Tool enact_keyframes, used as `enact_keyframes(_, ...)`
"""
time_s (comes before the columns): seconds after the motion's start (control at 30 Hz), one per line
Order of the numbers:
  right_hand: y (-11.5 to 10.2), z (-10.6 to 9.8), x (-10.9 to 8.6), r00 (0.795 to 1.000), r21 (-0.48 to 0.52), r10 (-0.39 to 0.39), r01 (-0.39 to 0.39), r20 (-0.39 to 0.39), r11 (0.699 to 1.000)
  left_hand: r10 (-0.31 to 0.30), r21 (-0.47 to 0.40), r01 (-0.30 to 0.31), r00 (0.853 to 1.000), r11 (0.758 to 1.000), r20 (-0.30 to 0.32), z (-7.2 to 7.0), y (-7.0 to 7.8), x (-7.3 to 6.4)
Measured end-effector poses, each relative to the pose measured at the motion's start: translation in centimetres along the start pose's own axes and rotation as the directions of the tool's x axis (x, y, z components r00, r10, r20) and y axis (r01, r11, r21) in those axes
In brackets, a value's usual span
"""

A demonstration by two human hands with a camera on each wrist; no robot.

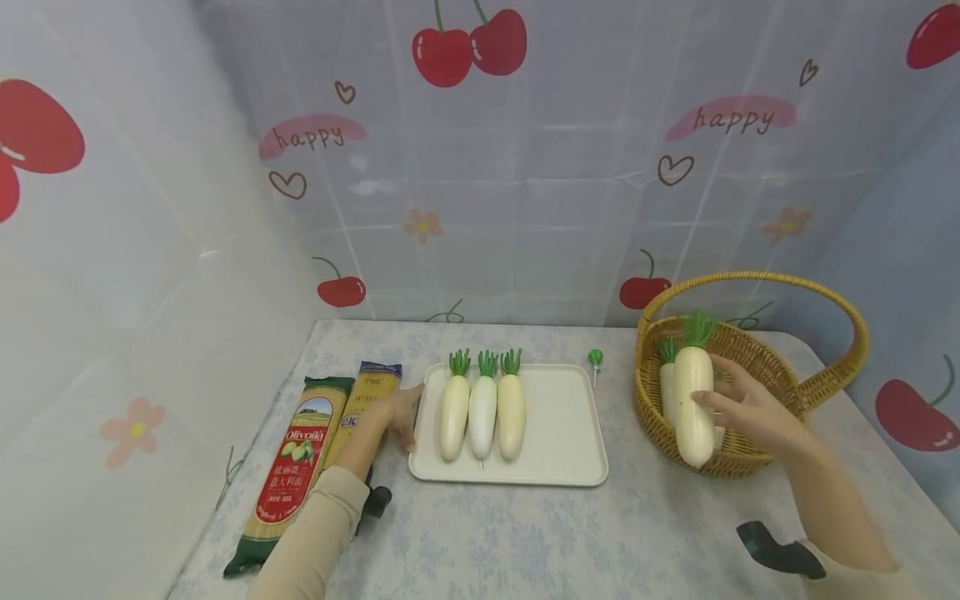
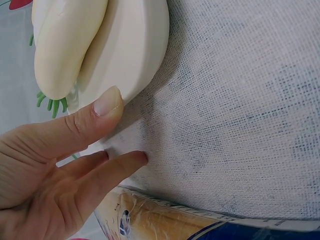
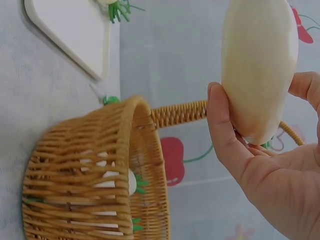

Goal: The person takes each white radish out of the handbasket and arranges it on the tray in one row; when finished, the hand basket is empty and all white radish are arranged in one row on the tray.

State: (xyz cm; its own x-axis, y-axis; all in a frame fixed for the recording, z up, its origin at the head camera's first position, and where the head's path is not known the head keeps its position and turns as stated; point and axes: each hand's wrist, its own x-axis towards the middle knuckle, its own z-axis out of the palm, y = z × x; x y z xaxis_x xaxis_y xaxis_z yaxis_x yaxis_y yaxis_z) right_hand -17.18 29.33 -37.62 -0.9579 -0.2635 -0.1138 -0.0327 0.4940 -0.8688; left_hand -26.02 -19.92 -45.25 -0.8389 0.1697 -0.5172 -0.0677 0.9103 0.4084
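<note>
My right hand (image 1: pixel 742 408) grips a white radish (image 1: pixel 693 408) with green leaves, raised over the wicker basket (image 1: pixel 757 350). In the right wrist view, the thumb and fingers clasp the radish (image 3: pixel 260 65) from opposite sides. Other radishes (image 1: pixel 667 392) lie inside the basket, partly hidden behind the held one. At the left edge of the white tray (image 1: pixel 562 425) is my left hand (image 1: pixel 403 412), its thumb (image 2: pixel 107 105) right at the rim and its fingers loosely extended beside it. Three radishes (image 1: pixel 482 417) lie side by side on the tray, leaves toward the back.
Two pasta packets lie left of the tray: a red-labelled one with green ends (image 1: pixel 296 467) and a yellow one with a blue top (image 1: pixel 371 387), partly behind the left arm. A green lollipop (image 1: pixel 595 358) lies between tray and basket. The basket's tall handle (image 1: pixel 757 277) arches upward.
</note>
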Motion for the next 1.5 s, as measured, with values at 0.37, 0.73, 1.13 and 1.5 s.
enact_keyframes(0.37, -1.1, 2.5, 0.0, 0.999, 0.066, -0.019, 0.017, 0.036, 0.998, -0.014, -0.027, 0.014, 1.0, 1.0, 0.011, 0.2, -0.1, 0.0)
enact_keyframes(0.73, -1.9, 4.9, 0.8, 0.998, 0.134, -0.053, 0.047, 0.045, 0.99, -0.01, -0.021, 0.01, 1.0, 1.0, 0.012, 0.2, -0.2, 0.0)
enact_keyframes(1.13, -2.2, 6.9, 2.2, 0.996, 0.166, -0.053, 0.04, 0.074, 0.985, -0.022, -0.018, 0.022, 1.0, 1.0, 0.016, 0.2, 0.0, 0.1)
enact_keyframes(1.5, -1.9, 8.9, 4.1, 0.994, 0.23, -0.063, 0.041, 0.088, 0.972, -0.027, -0.005, 0.027, 1.0, 1.0, 0.013, 0.1, 0.2, 0.0)
